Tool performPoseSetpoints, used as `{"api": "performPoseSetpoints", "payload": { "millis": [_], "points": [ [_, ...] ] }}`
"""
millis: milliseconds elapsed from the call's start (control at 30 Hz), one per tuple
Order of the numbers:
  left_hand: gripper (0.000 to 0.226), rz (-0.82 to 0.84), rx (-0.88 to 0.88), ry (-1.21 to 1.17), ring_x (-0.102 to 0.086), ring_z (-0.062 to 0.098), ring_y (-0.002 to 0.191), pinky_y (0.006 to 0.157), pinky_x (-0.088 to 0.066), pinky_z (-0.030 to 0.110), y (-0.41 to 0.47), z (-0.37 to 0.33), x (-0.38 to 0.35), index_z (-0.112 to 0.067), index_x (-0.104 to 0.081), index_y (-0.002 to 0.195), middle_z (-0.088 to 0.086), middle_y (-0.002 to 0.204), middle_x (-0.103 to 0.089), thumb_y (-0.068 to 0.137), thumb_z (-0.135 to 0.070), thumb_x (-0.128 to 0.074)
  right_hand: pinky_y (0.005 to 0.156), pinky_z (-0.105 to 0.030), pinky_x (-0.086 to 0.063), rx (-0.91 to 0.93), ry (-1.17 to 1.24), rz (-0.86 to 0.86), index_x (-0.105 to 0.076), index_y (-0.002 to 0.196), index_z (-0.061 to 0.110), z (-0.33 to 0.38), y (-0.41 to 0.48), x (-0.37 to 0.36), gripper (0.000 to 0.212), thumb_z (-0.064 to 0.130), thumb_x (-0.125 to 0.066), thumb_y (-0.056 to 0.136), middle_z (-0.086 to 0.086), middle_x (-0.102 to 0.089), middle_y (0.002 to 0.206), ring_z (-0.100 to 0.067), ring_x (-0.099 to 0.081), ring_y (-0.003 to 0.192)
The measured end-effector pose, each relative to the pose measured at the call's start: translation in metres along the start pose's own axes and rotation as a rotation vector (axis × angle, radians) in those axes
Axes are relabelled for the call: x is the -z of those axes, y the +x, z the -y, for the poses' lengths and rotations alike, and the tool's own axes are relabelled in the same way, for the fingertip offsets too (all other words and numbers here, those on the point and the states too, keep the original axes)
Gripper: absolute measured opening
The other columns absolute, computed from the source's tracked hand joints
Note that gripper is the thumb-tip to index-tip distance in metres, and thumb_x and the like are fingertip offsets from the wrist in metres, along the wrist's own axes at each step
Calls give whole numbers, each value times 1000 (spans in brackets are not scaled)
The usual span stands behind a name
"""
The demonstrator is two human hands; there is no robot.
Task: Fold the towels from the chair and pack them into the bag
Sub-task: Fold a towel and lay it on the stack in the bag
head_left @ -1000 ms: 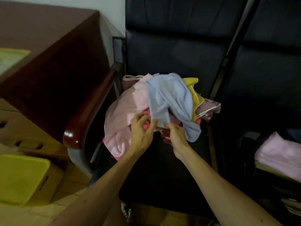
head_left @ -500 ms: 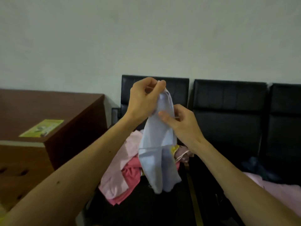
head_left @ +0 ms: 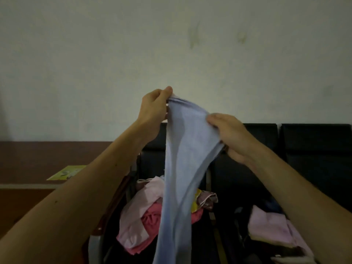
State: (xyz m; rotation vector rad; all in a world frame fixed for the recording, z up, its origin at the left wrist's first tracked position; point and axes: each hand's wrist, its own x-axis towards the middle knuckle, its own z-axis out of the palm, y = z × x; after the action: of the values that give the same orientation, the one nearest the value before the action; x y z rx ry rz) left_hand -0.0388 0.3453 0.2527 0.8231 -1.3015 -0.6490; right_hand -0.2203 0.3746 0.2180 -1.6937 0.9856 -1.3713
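Observation:
A light blue towel hangs in the air in front of me, above the black chair. My left hand pinches its top corner, raised highest. My right hand grips the top edge a little lower and to the right, so the edge is stretched between the two hands. The towel's lower end drops out of the bottom of the view. Behind it, on the chair seat, lies a heap of towels: pale pink, deep pink, yellow and a patterned one.
A row of black chairs runs to the right along the pale wall. A folded pink towel lies on the dark seat area at the right. A brown wooden desk with a yellow-green leaflet stands at the left.
Both hands lifted the blue towel off the heap and up. Since half a second ago they have moved apart, spreading its top edge; my view has tilted upward.

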Motion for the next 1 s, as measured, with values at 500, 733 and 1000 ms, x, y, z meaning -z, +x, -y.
{"api": "performPoseSetpoints", "payload": {
  "millis": [500, 733, 1000],
  "points": [
    [43, 518, 198, -93, -71, 27, 98, 77, -59, 34, -61, -17, 57, -8, -67, 114, 17, 112, -72, 91, -42, -54, 54, -16, -40, 359, -662, 246, -60, 70, 22, 65, -18, 24, 29, 30, -88, 68, 13, -56, 63, -2, -51, 58],
    [34, 250, 149, 22, -69, 22, 70, 59, -56, 29, -66, -2, 64, 2, -69, 86, 14, 81, -72, 97, -29, -58, 64, -33, -36, 368, -548, 239, -63, 70, 17, 53, -21, 35, 27, 30, -87, 71, -20, -56, 72, -18, -46, 65],
    [20, 116, 12, 11, -69, 22, 69, 60, -56, 30, -71, 13, 62, 2, -73, 89, 12, 80, -74, 84, -17, -73, 68, -32, -53, 297, -606, 168, -70, 70, 17, 37, -18, 42, 18, 22, -88, 70, -5, -73, 73, -17, -66, 67]
  ]
}}
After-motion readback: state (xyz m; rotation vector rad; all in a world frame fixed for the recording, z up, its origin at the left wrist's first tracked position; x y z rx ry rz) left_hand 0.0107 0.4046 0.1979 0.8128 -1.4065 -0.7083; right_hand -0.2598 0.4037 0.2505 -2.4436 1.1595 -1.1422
